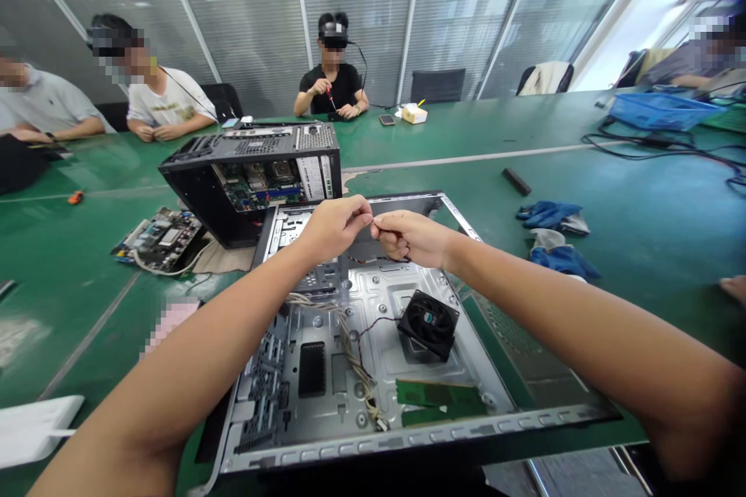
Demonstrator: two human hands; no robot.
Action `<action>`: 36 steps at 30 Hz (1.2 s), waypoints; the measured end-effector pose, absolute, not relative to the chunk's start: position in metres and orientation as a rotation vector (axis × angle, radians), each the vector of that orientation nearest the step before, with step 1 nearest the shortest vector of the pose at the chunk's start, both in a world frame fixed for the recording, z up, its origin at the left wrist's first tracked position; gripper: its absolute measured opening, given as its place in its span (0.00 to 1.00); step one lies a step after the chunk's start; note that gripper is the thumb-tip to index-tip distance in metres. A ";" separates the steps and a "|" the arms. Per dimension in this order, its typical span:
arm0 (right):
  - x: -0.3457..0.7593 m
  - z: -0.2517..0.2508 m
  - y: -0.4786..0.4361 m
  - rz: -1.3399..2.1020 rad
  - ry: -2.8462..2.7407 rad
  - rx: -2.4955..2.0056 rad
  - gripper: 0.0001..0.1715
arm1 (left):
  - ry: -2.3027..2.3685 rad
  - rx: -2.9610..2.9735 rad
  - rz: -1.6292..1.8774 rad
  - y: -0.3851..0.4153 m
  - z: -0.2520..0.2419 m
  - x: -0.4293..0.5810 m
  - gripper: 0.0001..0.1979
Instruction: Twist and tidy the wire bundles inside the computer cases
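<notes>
My left hand [333,228] and my right hand [411,238] meet fingertip to fingertip above the far part of an open computer case [303,450] lying flat. Both are closed in a pinch; whatever is between the fingers is too small to make out. Inside the case, a black cooling fan [428,324] rests tilted on the right, its thin wire running left. Green memory modules [438,394] lie near the front wall. A bundle of beige cables [350,345] crosses the case floor, and a thin dark wire passes just below my hands.
Behind stands a second computer case [198,198] with its board exposed. A loose motherboard [166,237] lies to the left. Blue gloves [560,252], a dark bar [516,181] and a blue basket [658,110] are on the right. Several people sit around the green table [466,171].
</notes>
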State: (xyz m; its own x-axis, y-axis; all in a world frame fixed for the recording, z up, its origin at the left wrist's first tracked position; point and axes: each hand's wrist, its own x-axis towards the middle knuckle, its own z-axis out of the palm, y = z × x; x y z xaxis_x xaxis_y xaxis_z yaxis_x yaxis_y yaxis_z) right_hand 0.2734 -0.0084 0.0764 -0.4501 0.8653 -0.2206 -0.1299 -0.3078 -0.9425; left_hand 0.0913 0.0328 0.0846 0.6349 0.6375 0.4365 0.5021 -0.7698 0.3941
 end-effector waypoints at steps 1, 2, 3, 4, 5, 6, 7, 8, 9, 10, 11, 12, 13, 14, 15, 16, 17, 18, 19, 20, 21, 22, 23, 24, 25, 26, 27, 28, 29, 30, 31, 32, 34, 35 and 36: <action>0.274 0.076 -0.009 1.807 -1.253 -1.029 0.11 | 0.934 2.636 0.812 0.033 0.084 0.091 0.07; 0.274 0.075 -0.009 1.781 -1.280 -1.049 0.12 | 0.942 2.648 0.788 0.033 0.084 0.091 0.07; 0.274 0.074 -0.009 1.759 -1.305 -1.068 0.12 | 0.951 2.658 0.764 0.034 0.083 0.091 0.08; 0.273 0.073 -0.009 1.736 -1.326 -1.085 0.12 | 0.960 2.665 0.743 0.035 0.082 0.091 0.08; 0.273 0.072 -0.009 1.714 -1.346 -1.102 0.12 | 0.967 2.672 0.721 0.035 0.082 0.091 0.08; 0.273 0.071 -0.008 1.694 -1.363 -1.117 0.13 | 0.969 2.678 0.703 0.036 0.081 0.091 0.08; 0.273 0.070 -0.008 1.677 -1.377 -1.130 0.13 | 0.966 2.684 0.689 0.036 0.080 0.092 0.08; 0.274 0.069 -0.008 1.665 -1.389 -1.139 0.13 | 0.958 2.691 0.679 0.037 0.080 0.092 0.08; 0.274 0.068 -0.008 1.661 -1.395 -1.141 0.14 | 0.945 2.698 0.672 0.037 0.080 0.092 0.08; 0.275 0.067 -0.007 1.664 -1.397 -1.137 0.14 | 0.932 2.701 0.670 0.037 0.080 0.092 0.07; 0.276 0.067 -0.007 1.674 -1.397 -1.128 0.15 | 0.921 2.698 0.675 0.036 0.080 0.093 0.07; 0.277 0.066 -0.007 1.689 -1.395 -1.117 0.15 | 0.915 2.692 0.685 0.036 0.081 0.093 0.06; 0.278 0.066 -0.007 1.704 -1.394 -1.107 0.15 | 0.914 2.685 0.692 0.035 0.081 0.093 0.06; 0.279 0.066 -0.007 1.717 -1.394 -1.099 0.15 | 0.916 2.681 0.695 0.035 0.082 0.093 0.06; 0.279 0.067 -0.007 1.727 -1.396 -1.094 0.15 | 0.918 2.681 0.691 0.035 0.082 0.094 0.06; 0.280 0.067 -0.007 1.734 -1.401 -1.091 0.15 | 0.920 2.688 0.681 0.034 0.082 0.094 0.06; 0.281 0.067 -0.007 1.738 -1.408 -1.089 0.15 | 0.918 2.700 0.667 0.034 0.083 0.094 0.06; 0.281 0.066 -0.007 1.740 -1.417 -1.088 0.15 | 0.917 2.714 0.650 0.034 0.083 0.094 0.06; 0.281 0.066 -0.006 1.739 -1.426 -1.087 0.14 | 0.915 2.726 0.635 0.034 0.083 0.094 0.07; 0.281 0.065 -0.006 1.735 -1.437 -1.087 0.14 | 0.916 2.734 0.621 0.035 0.082 0.094 0.08; 0.281 0.065 -0.006 1.729 -1.447 -1.091 0.14 | 0.918 2.739 0.609 0.035 0.082 0.094 0.08; 0.281 0.064 -0.006 1.720 -1.457 -1.096 0.14 | 0.918 2.742 0.595 0.036 0.081 0.094 0.08; 0.280 0.064 -0.006 1.709 -1.468 -1.103 0.14 | 0.916 2.744 0.580 0.036 0.080 0.094 0.09; 0.280 0.063 -0.006 1.700 -1.480 -1.108 0.14 | 0.911 2.747 0.566 0.037 0.080 0.094 0.09; 0.280 0.063 -0.006 1.690 -1.493 -1.113 0.14 | 0.903 2.749 0.556 0.038 0.079 0.094 0.09; 0.280 0.063 -0.006 1.680 -1.507 -1.116 0.14 | 0.897 2.751 0.548 0.038 0.078 0.094 0.09; 0.280 0.062 -0.006 1.670 -1.520 -1.116 0.14 | 0.891 2.751 0.542 0.038 0.078 0.094 0.09; 0.280 0.062 -0.006 1.662 -1.531 -1.113 0.14 | 0.888 2.748 0.538 0.039 0.078 0.094 0.09; 0.281 0.062 -0.006 1.657 -1.538 -1.113 0.14 | 0.887 2.743 0.536 0.039 0.078 0.093 0.09; 0.281 0.062 -0.005 1.655 -1.542 -1.116 0.14 | 0.887 2.737 0.535 0.039 0.078 0.093 0.09; 0.281 0.062 -0.005 1.656 -1.542 -1.121 0.14 | 0.887 2.730 0.536 0.039 0.078 0.093 0.09; 0.281 0.062 -0.005 1.661 -1.540 -1.126 0.14 | 0.887 2.724 0.538 0.039 0.078 0.093 0.09; 0.281 0.063 -0.006 1.672 -1.531 -1.131 0.14 | 0.892 2.714 0.545 0.038 0.079 0.093 0.08; 0.281 0.063 -0.006 1.676 -1.527 -1.128 0.14 | 0.896 2.709 0.550 0.038 0.079 0.093 0.08; 0.281 0.064 -0.007 1.679 -1.524 -1.124 0.14 | 0.901 2.702 0.553 0.038 0.079 0.093 0.07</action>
State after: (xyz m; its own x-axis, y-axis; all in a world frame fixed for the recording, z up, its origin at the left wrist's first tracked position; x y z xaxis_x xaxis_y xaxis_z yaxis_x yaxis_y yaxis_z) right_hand 0.2806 -0.0067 0.0638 -0.4606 0.8669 -0.1906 0.1059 -0.1595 -0.9815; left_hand 0.0930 0.0379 0.0792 0.7384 0.6154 0.2759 0.5249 -0.7813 0.3377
